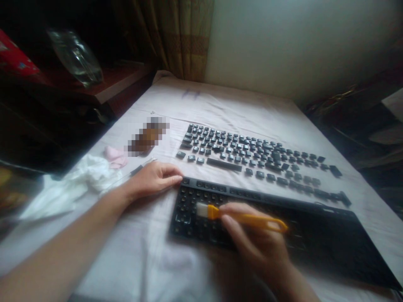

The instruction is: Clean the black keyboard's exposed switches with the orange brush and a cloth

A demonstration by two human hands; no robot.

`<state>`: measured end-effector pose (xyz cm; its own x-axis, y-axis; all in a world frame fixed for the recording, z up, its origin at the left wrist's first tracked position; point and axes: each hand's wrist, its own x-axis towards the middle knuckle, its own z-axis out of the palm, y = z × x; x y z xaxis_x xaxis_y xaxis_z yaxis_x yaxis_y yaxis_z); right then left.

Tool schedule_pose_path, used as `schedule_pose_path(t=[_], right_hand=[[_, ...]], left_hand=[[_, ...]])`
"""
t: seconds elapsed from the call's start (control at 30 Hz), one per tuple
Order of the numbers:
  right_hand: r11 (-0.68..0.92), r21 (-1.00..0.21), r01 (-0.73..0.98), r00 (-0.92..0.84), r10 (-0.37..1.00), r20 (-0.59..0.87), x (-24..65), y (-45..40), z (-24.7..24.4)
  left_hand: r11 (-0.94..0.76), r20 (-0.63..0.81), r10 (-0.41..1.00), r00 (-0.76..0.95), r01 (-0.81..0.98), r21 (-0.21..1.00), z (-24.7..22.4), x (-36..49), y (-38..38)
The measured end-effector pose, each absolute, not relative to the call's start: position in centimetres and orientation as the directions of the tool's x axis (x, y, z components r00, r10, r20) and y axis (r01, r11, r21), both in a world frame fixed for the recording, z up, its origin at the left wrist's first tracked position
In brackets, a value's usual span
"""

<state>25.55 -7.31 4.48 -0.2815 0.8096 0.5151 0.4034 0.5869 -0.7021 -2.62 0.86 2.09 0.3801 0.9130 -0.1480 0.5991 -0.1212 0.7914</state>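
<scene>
left forearm [82, 235]: bare, lies diagonal from the lower left corner | left hand [151, 179]: thumb and index finger stretched to the right, tips close together | right hand [262, 241]: fingers [234, 207] bent in a grip, thumb pointing to upper left

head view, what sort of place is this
Likely a room in a home: brown curtain by a wall, wrinkled cloth under the keyboard, glass vessel on wooden furniture.
</scene>
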Motion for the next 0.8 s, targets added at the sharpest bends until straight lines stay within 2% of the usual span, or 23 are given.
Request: schedule_pose_path(t=[0.23,0.37,0.6,0.8], right_hand=[[0.698,-0.595,0.399,-0.437,0.715,0.546,25.1,-7.4,4.3],[0.697,-0.613,0.373,-0.497,0.708,0.502,25.0,-7.8,4.5],[0.663,-0.621,0.417,-0.384,0.748,0.541,25.1,-8.0,4.5],[0.751,-0.6,0.274,-0.559,0.632,0.536,24.3,-7.6,4.1]], left_hand=[[-0.119,-0.148,0.913,0.381,0.595,0.795,2.1,-2.5,0.8],[-0.116,-0.15,0.912,0.382,0.591,0.798,2.1,-2.5,0.8],[-0.114,-0.156,0.908,0.39,0.586,0.802,2.2,-2.5,0.8],[-0.117,-0.148,0.911,0.384,0.586,0.802,2.2,-2.5,0.7]])
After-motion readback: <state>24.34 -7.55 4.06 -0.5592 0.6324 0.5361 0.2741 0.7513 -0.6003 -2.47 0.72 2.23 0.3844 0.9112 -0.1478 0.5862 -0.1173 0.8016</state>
